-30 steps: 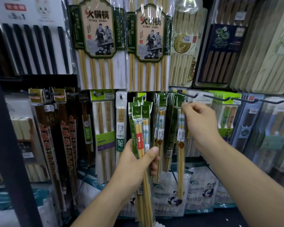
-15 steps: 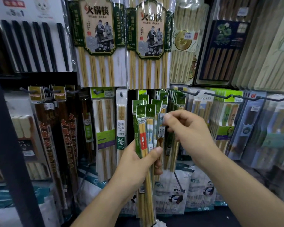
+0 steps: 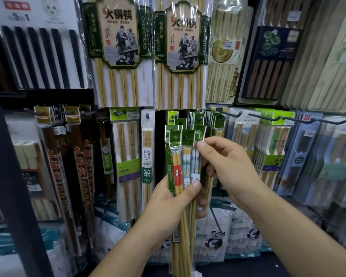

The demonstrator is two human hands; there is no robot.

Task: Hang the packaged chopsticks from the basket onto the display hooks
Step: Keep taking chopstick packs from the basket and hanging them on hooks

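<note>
My left hand (image 3: 173,200) grips a bunch of slim chopstick packs (image 3: 181,156) with green header cards, held upright in front of the display. My right hand (image 3: 226,166) has come in from the right, and its thumb and fingers pinch the rightmost pack (image 3: 196,154) of the bunch just below its header. Behind the bunch, more of the same green-topped packs (image 3: 212,118) hang on a dark display hook (image 3: 227,113). The basket is out of view.
Large chopstick sets (image 3: 118,47) hang in the upper row. More dark hooks (image 3: 268,117) stick out to the right with boxed sets below. Brown packs (image 3: 84,166) hang at left beside a dark shelf post (image 3: 10,176). Panda-printed bags (image 3: 214,238) sit low.
My right hand left the packs hanging on the hook, moved down and left, and now pinches a pack in the bunch my left hand holds.
</note>
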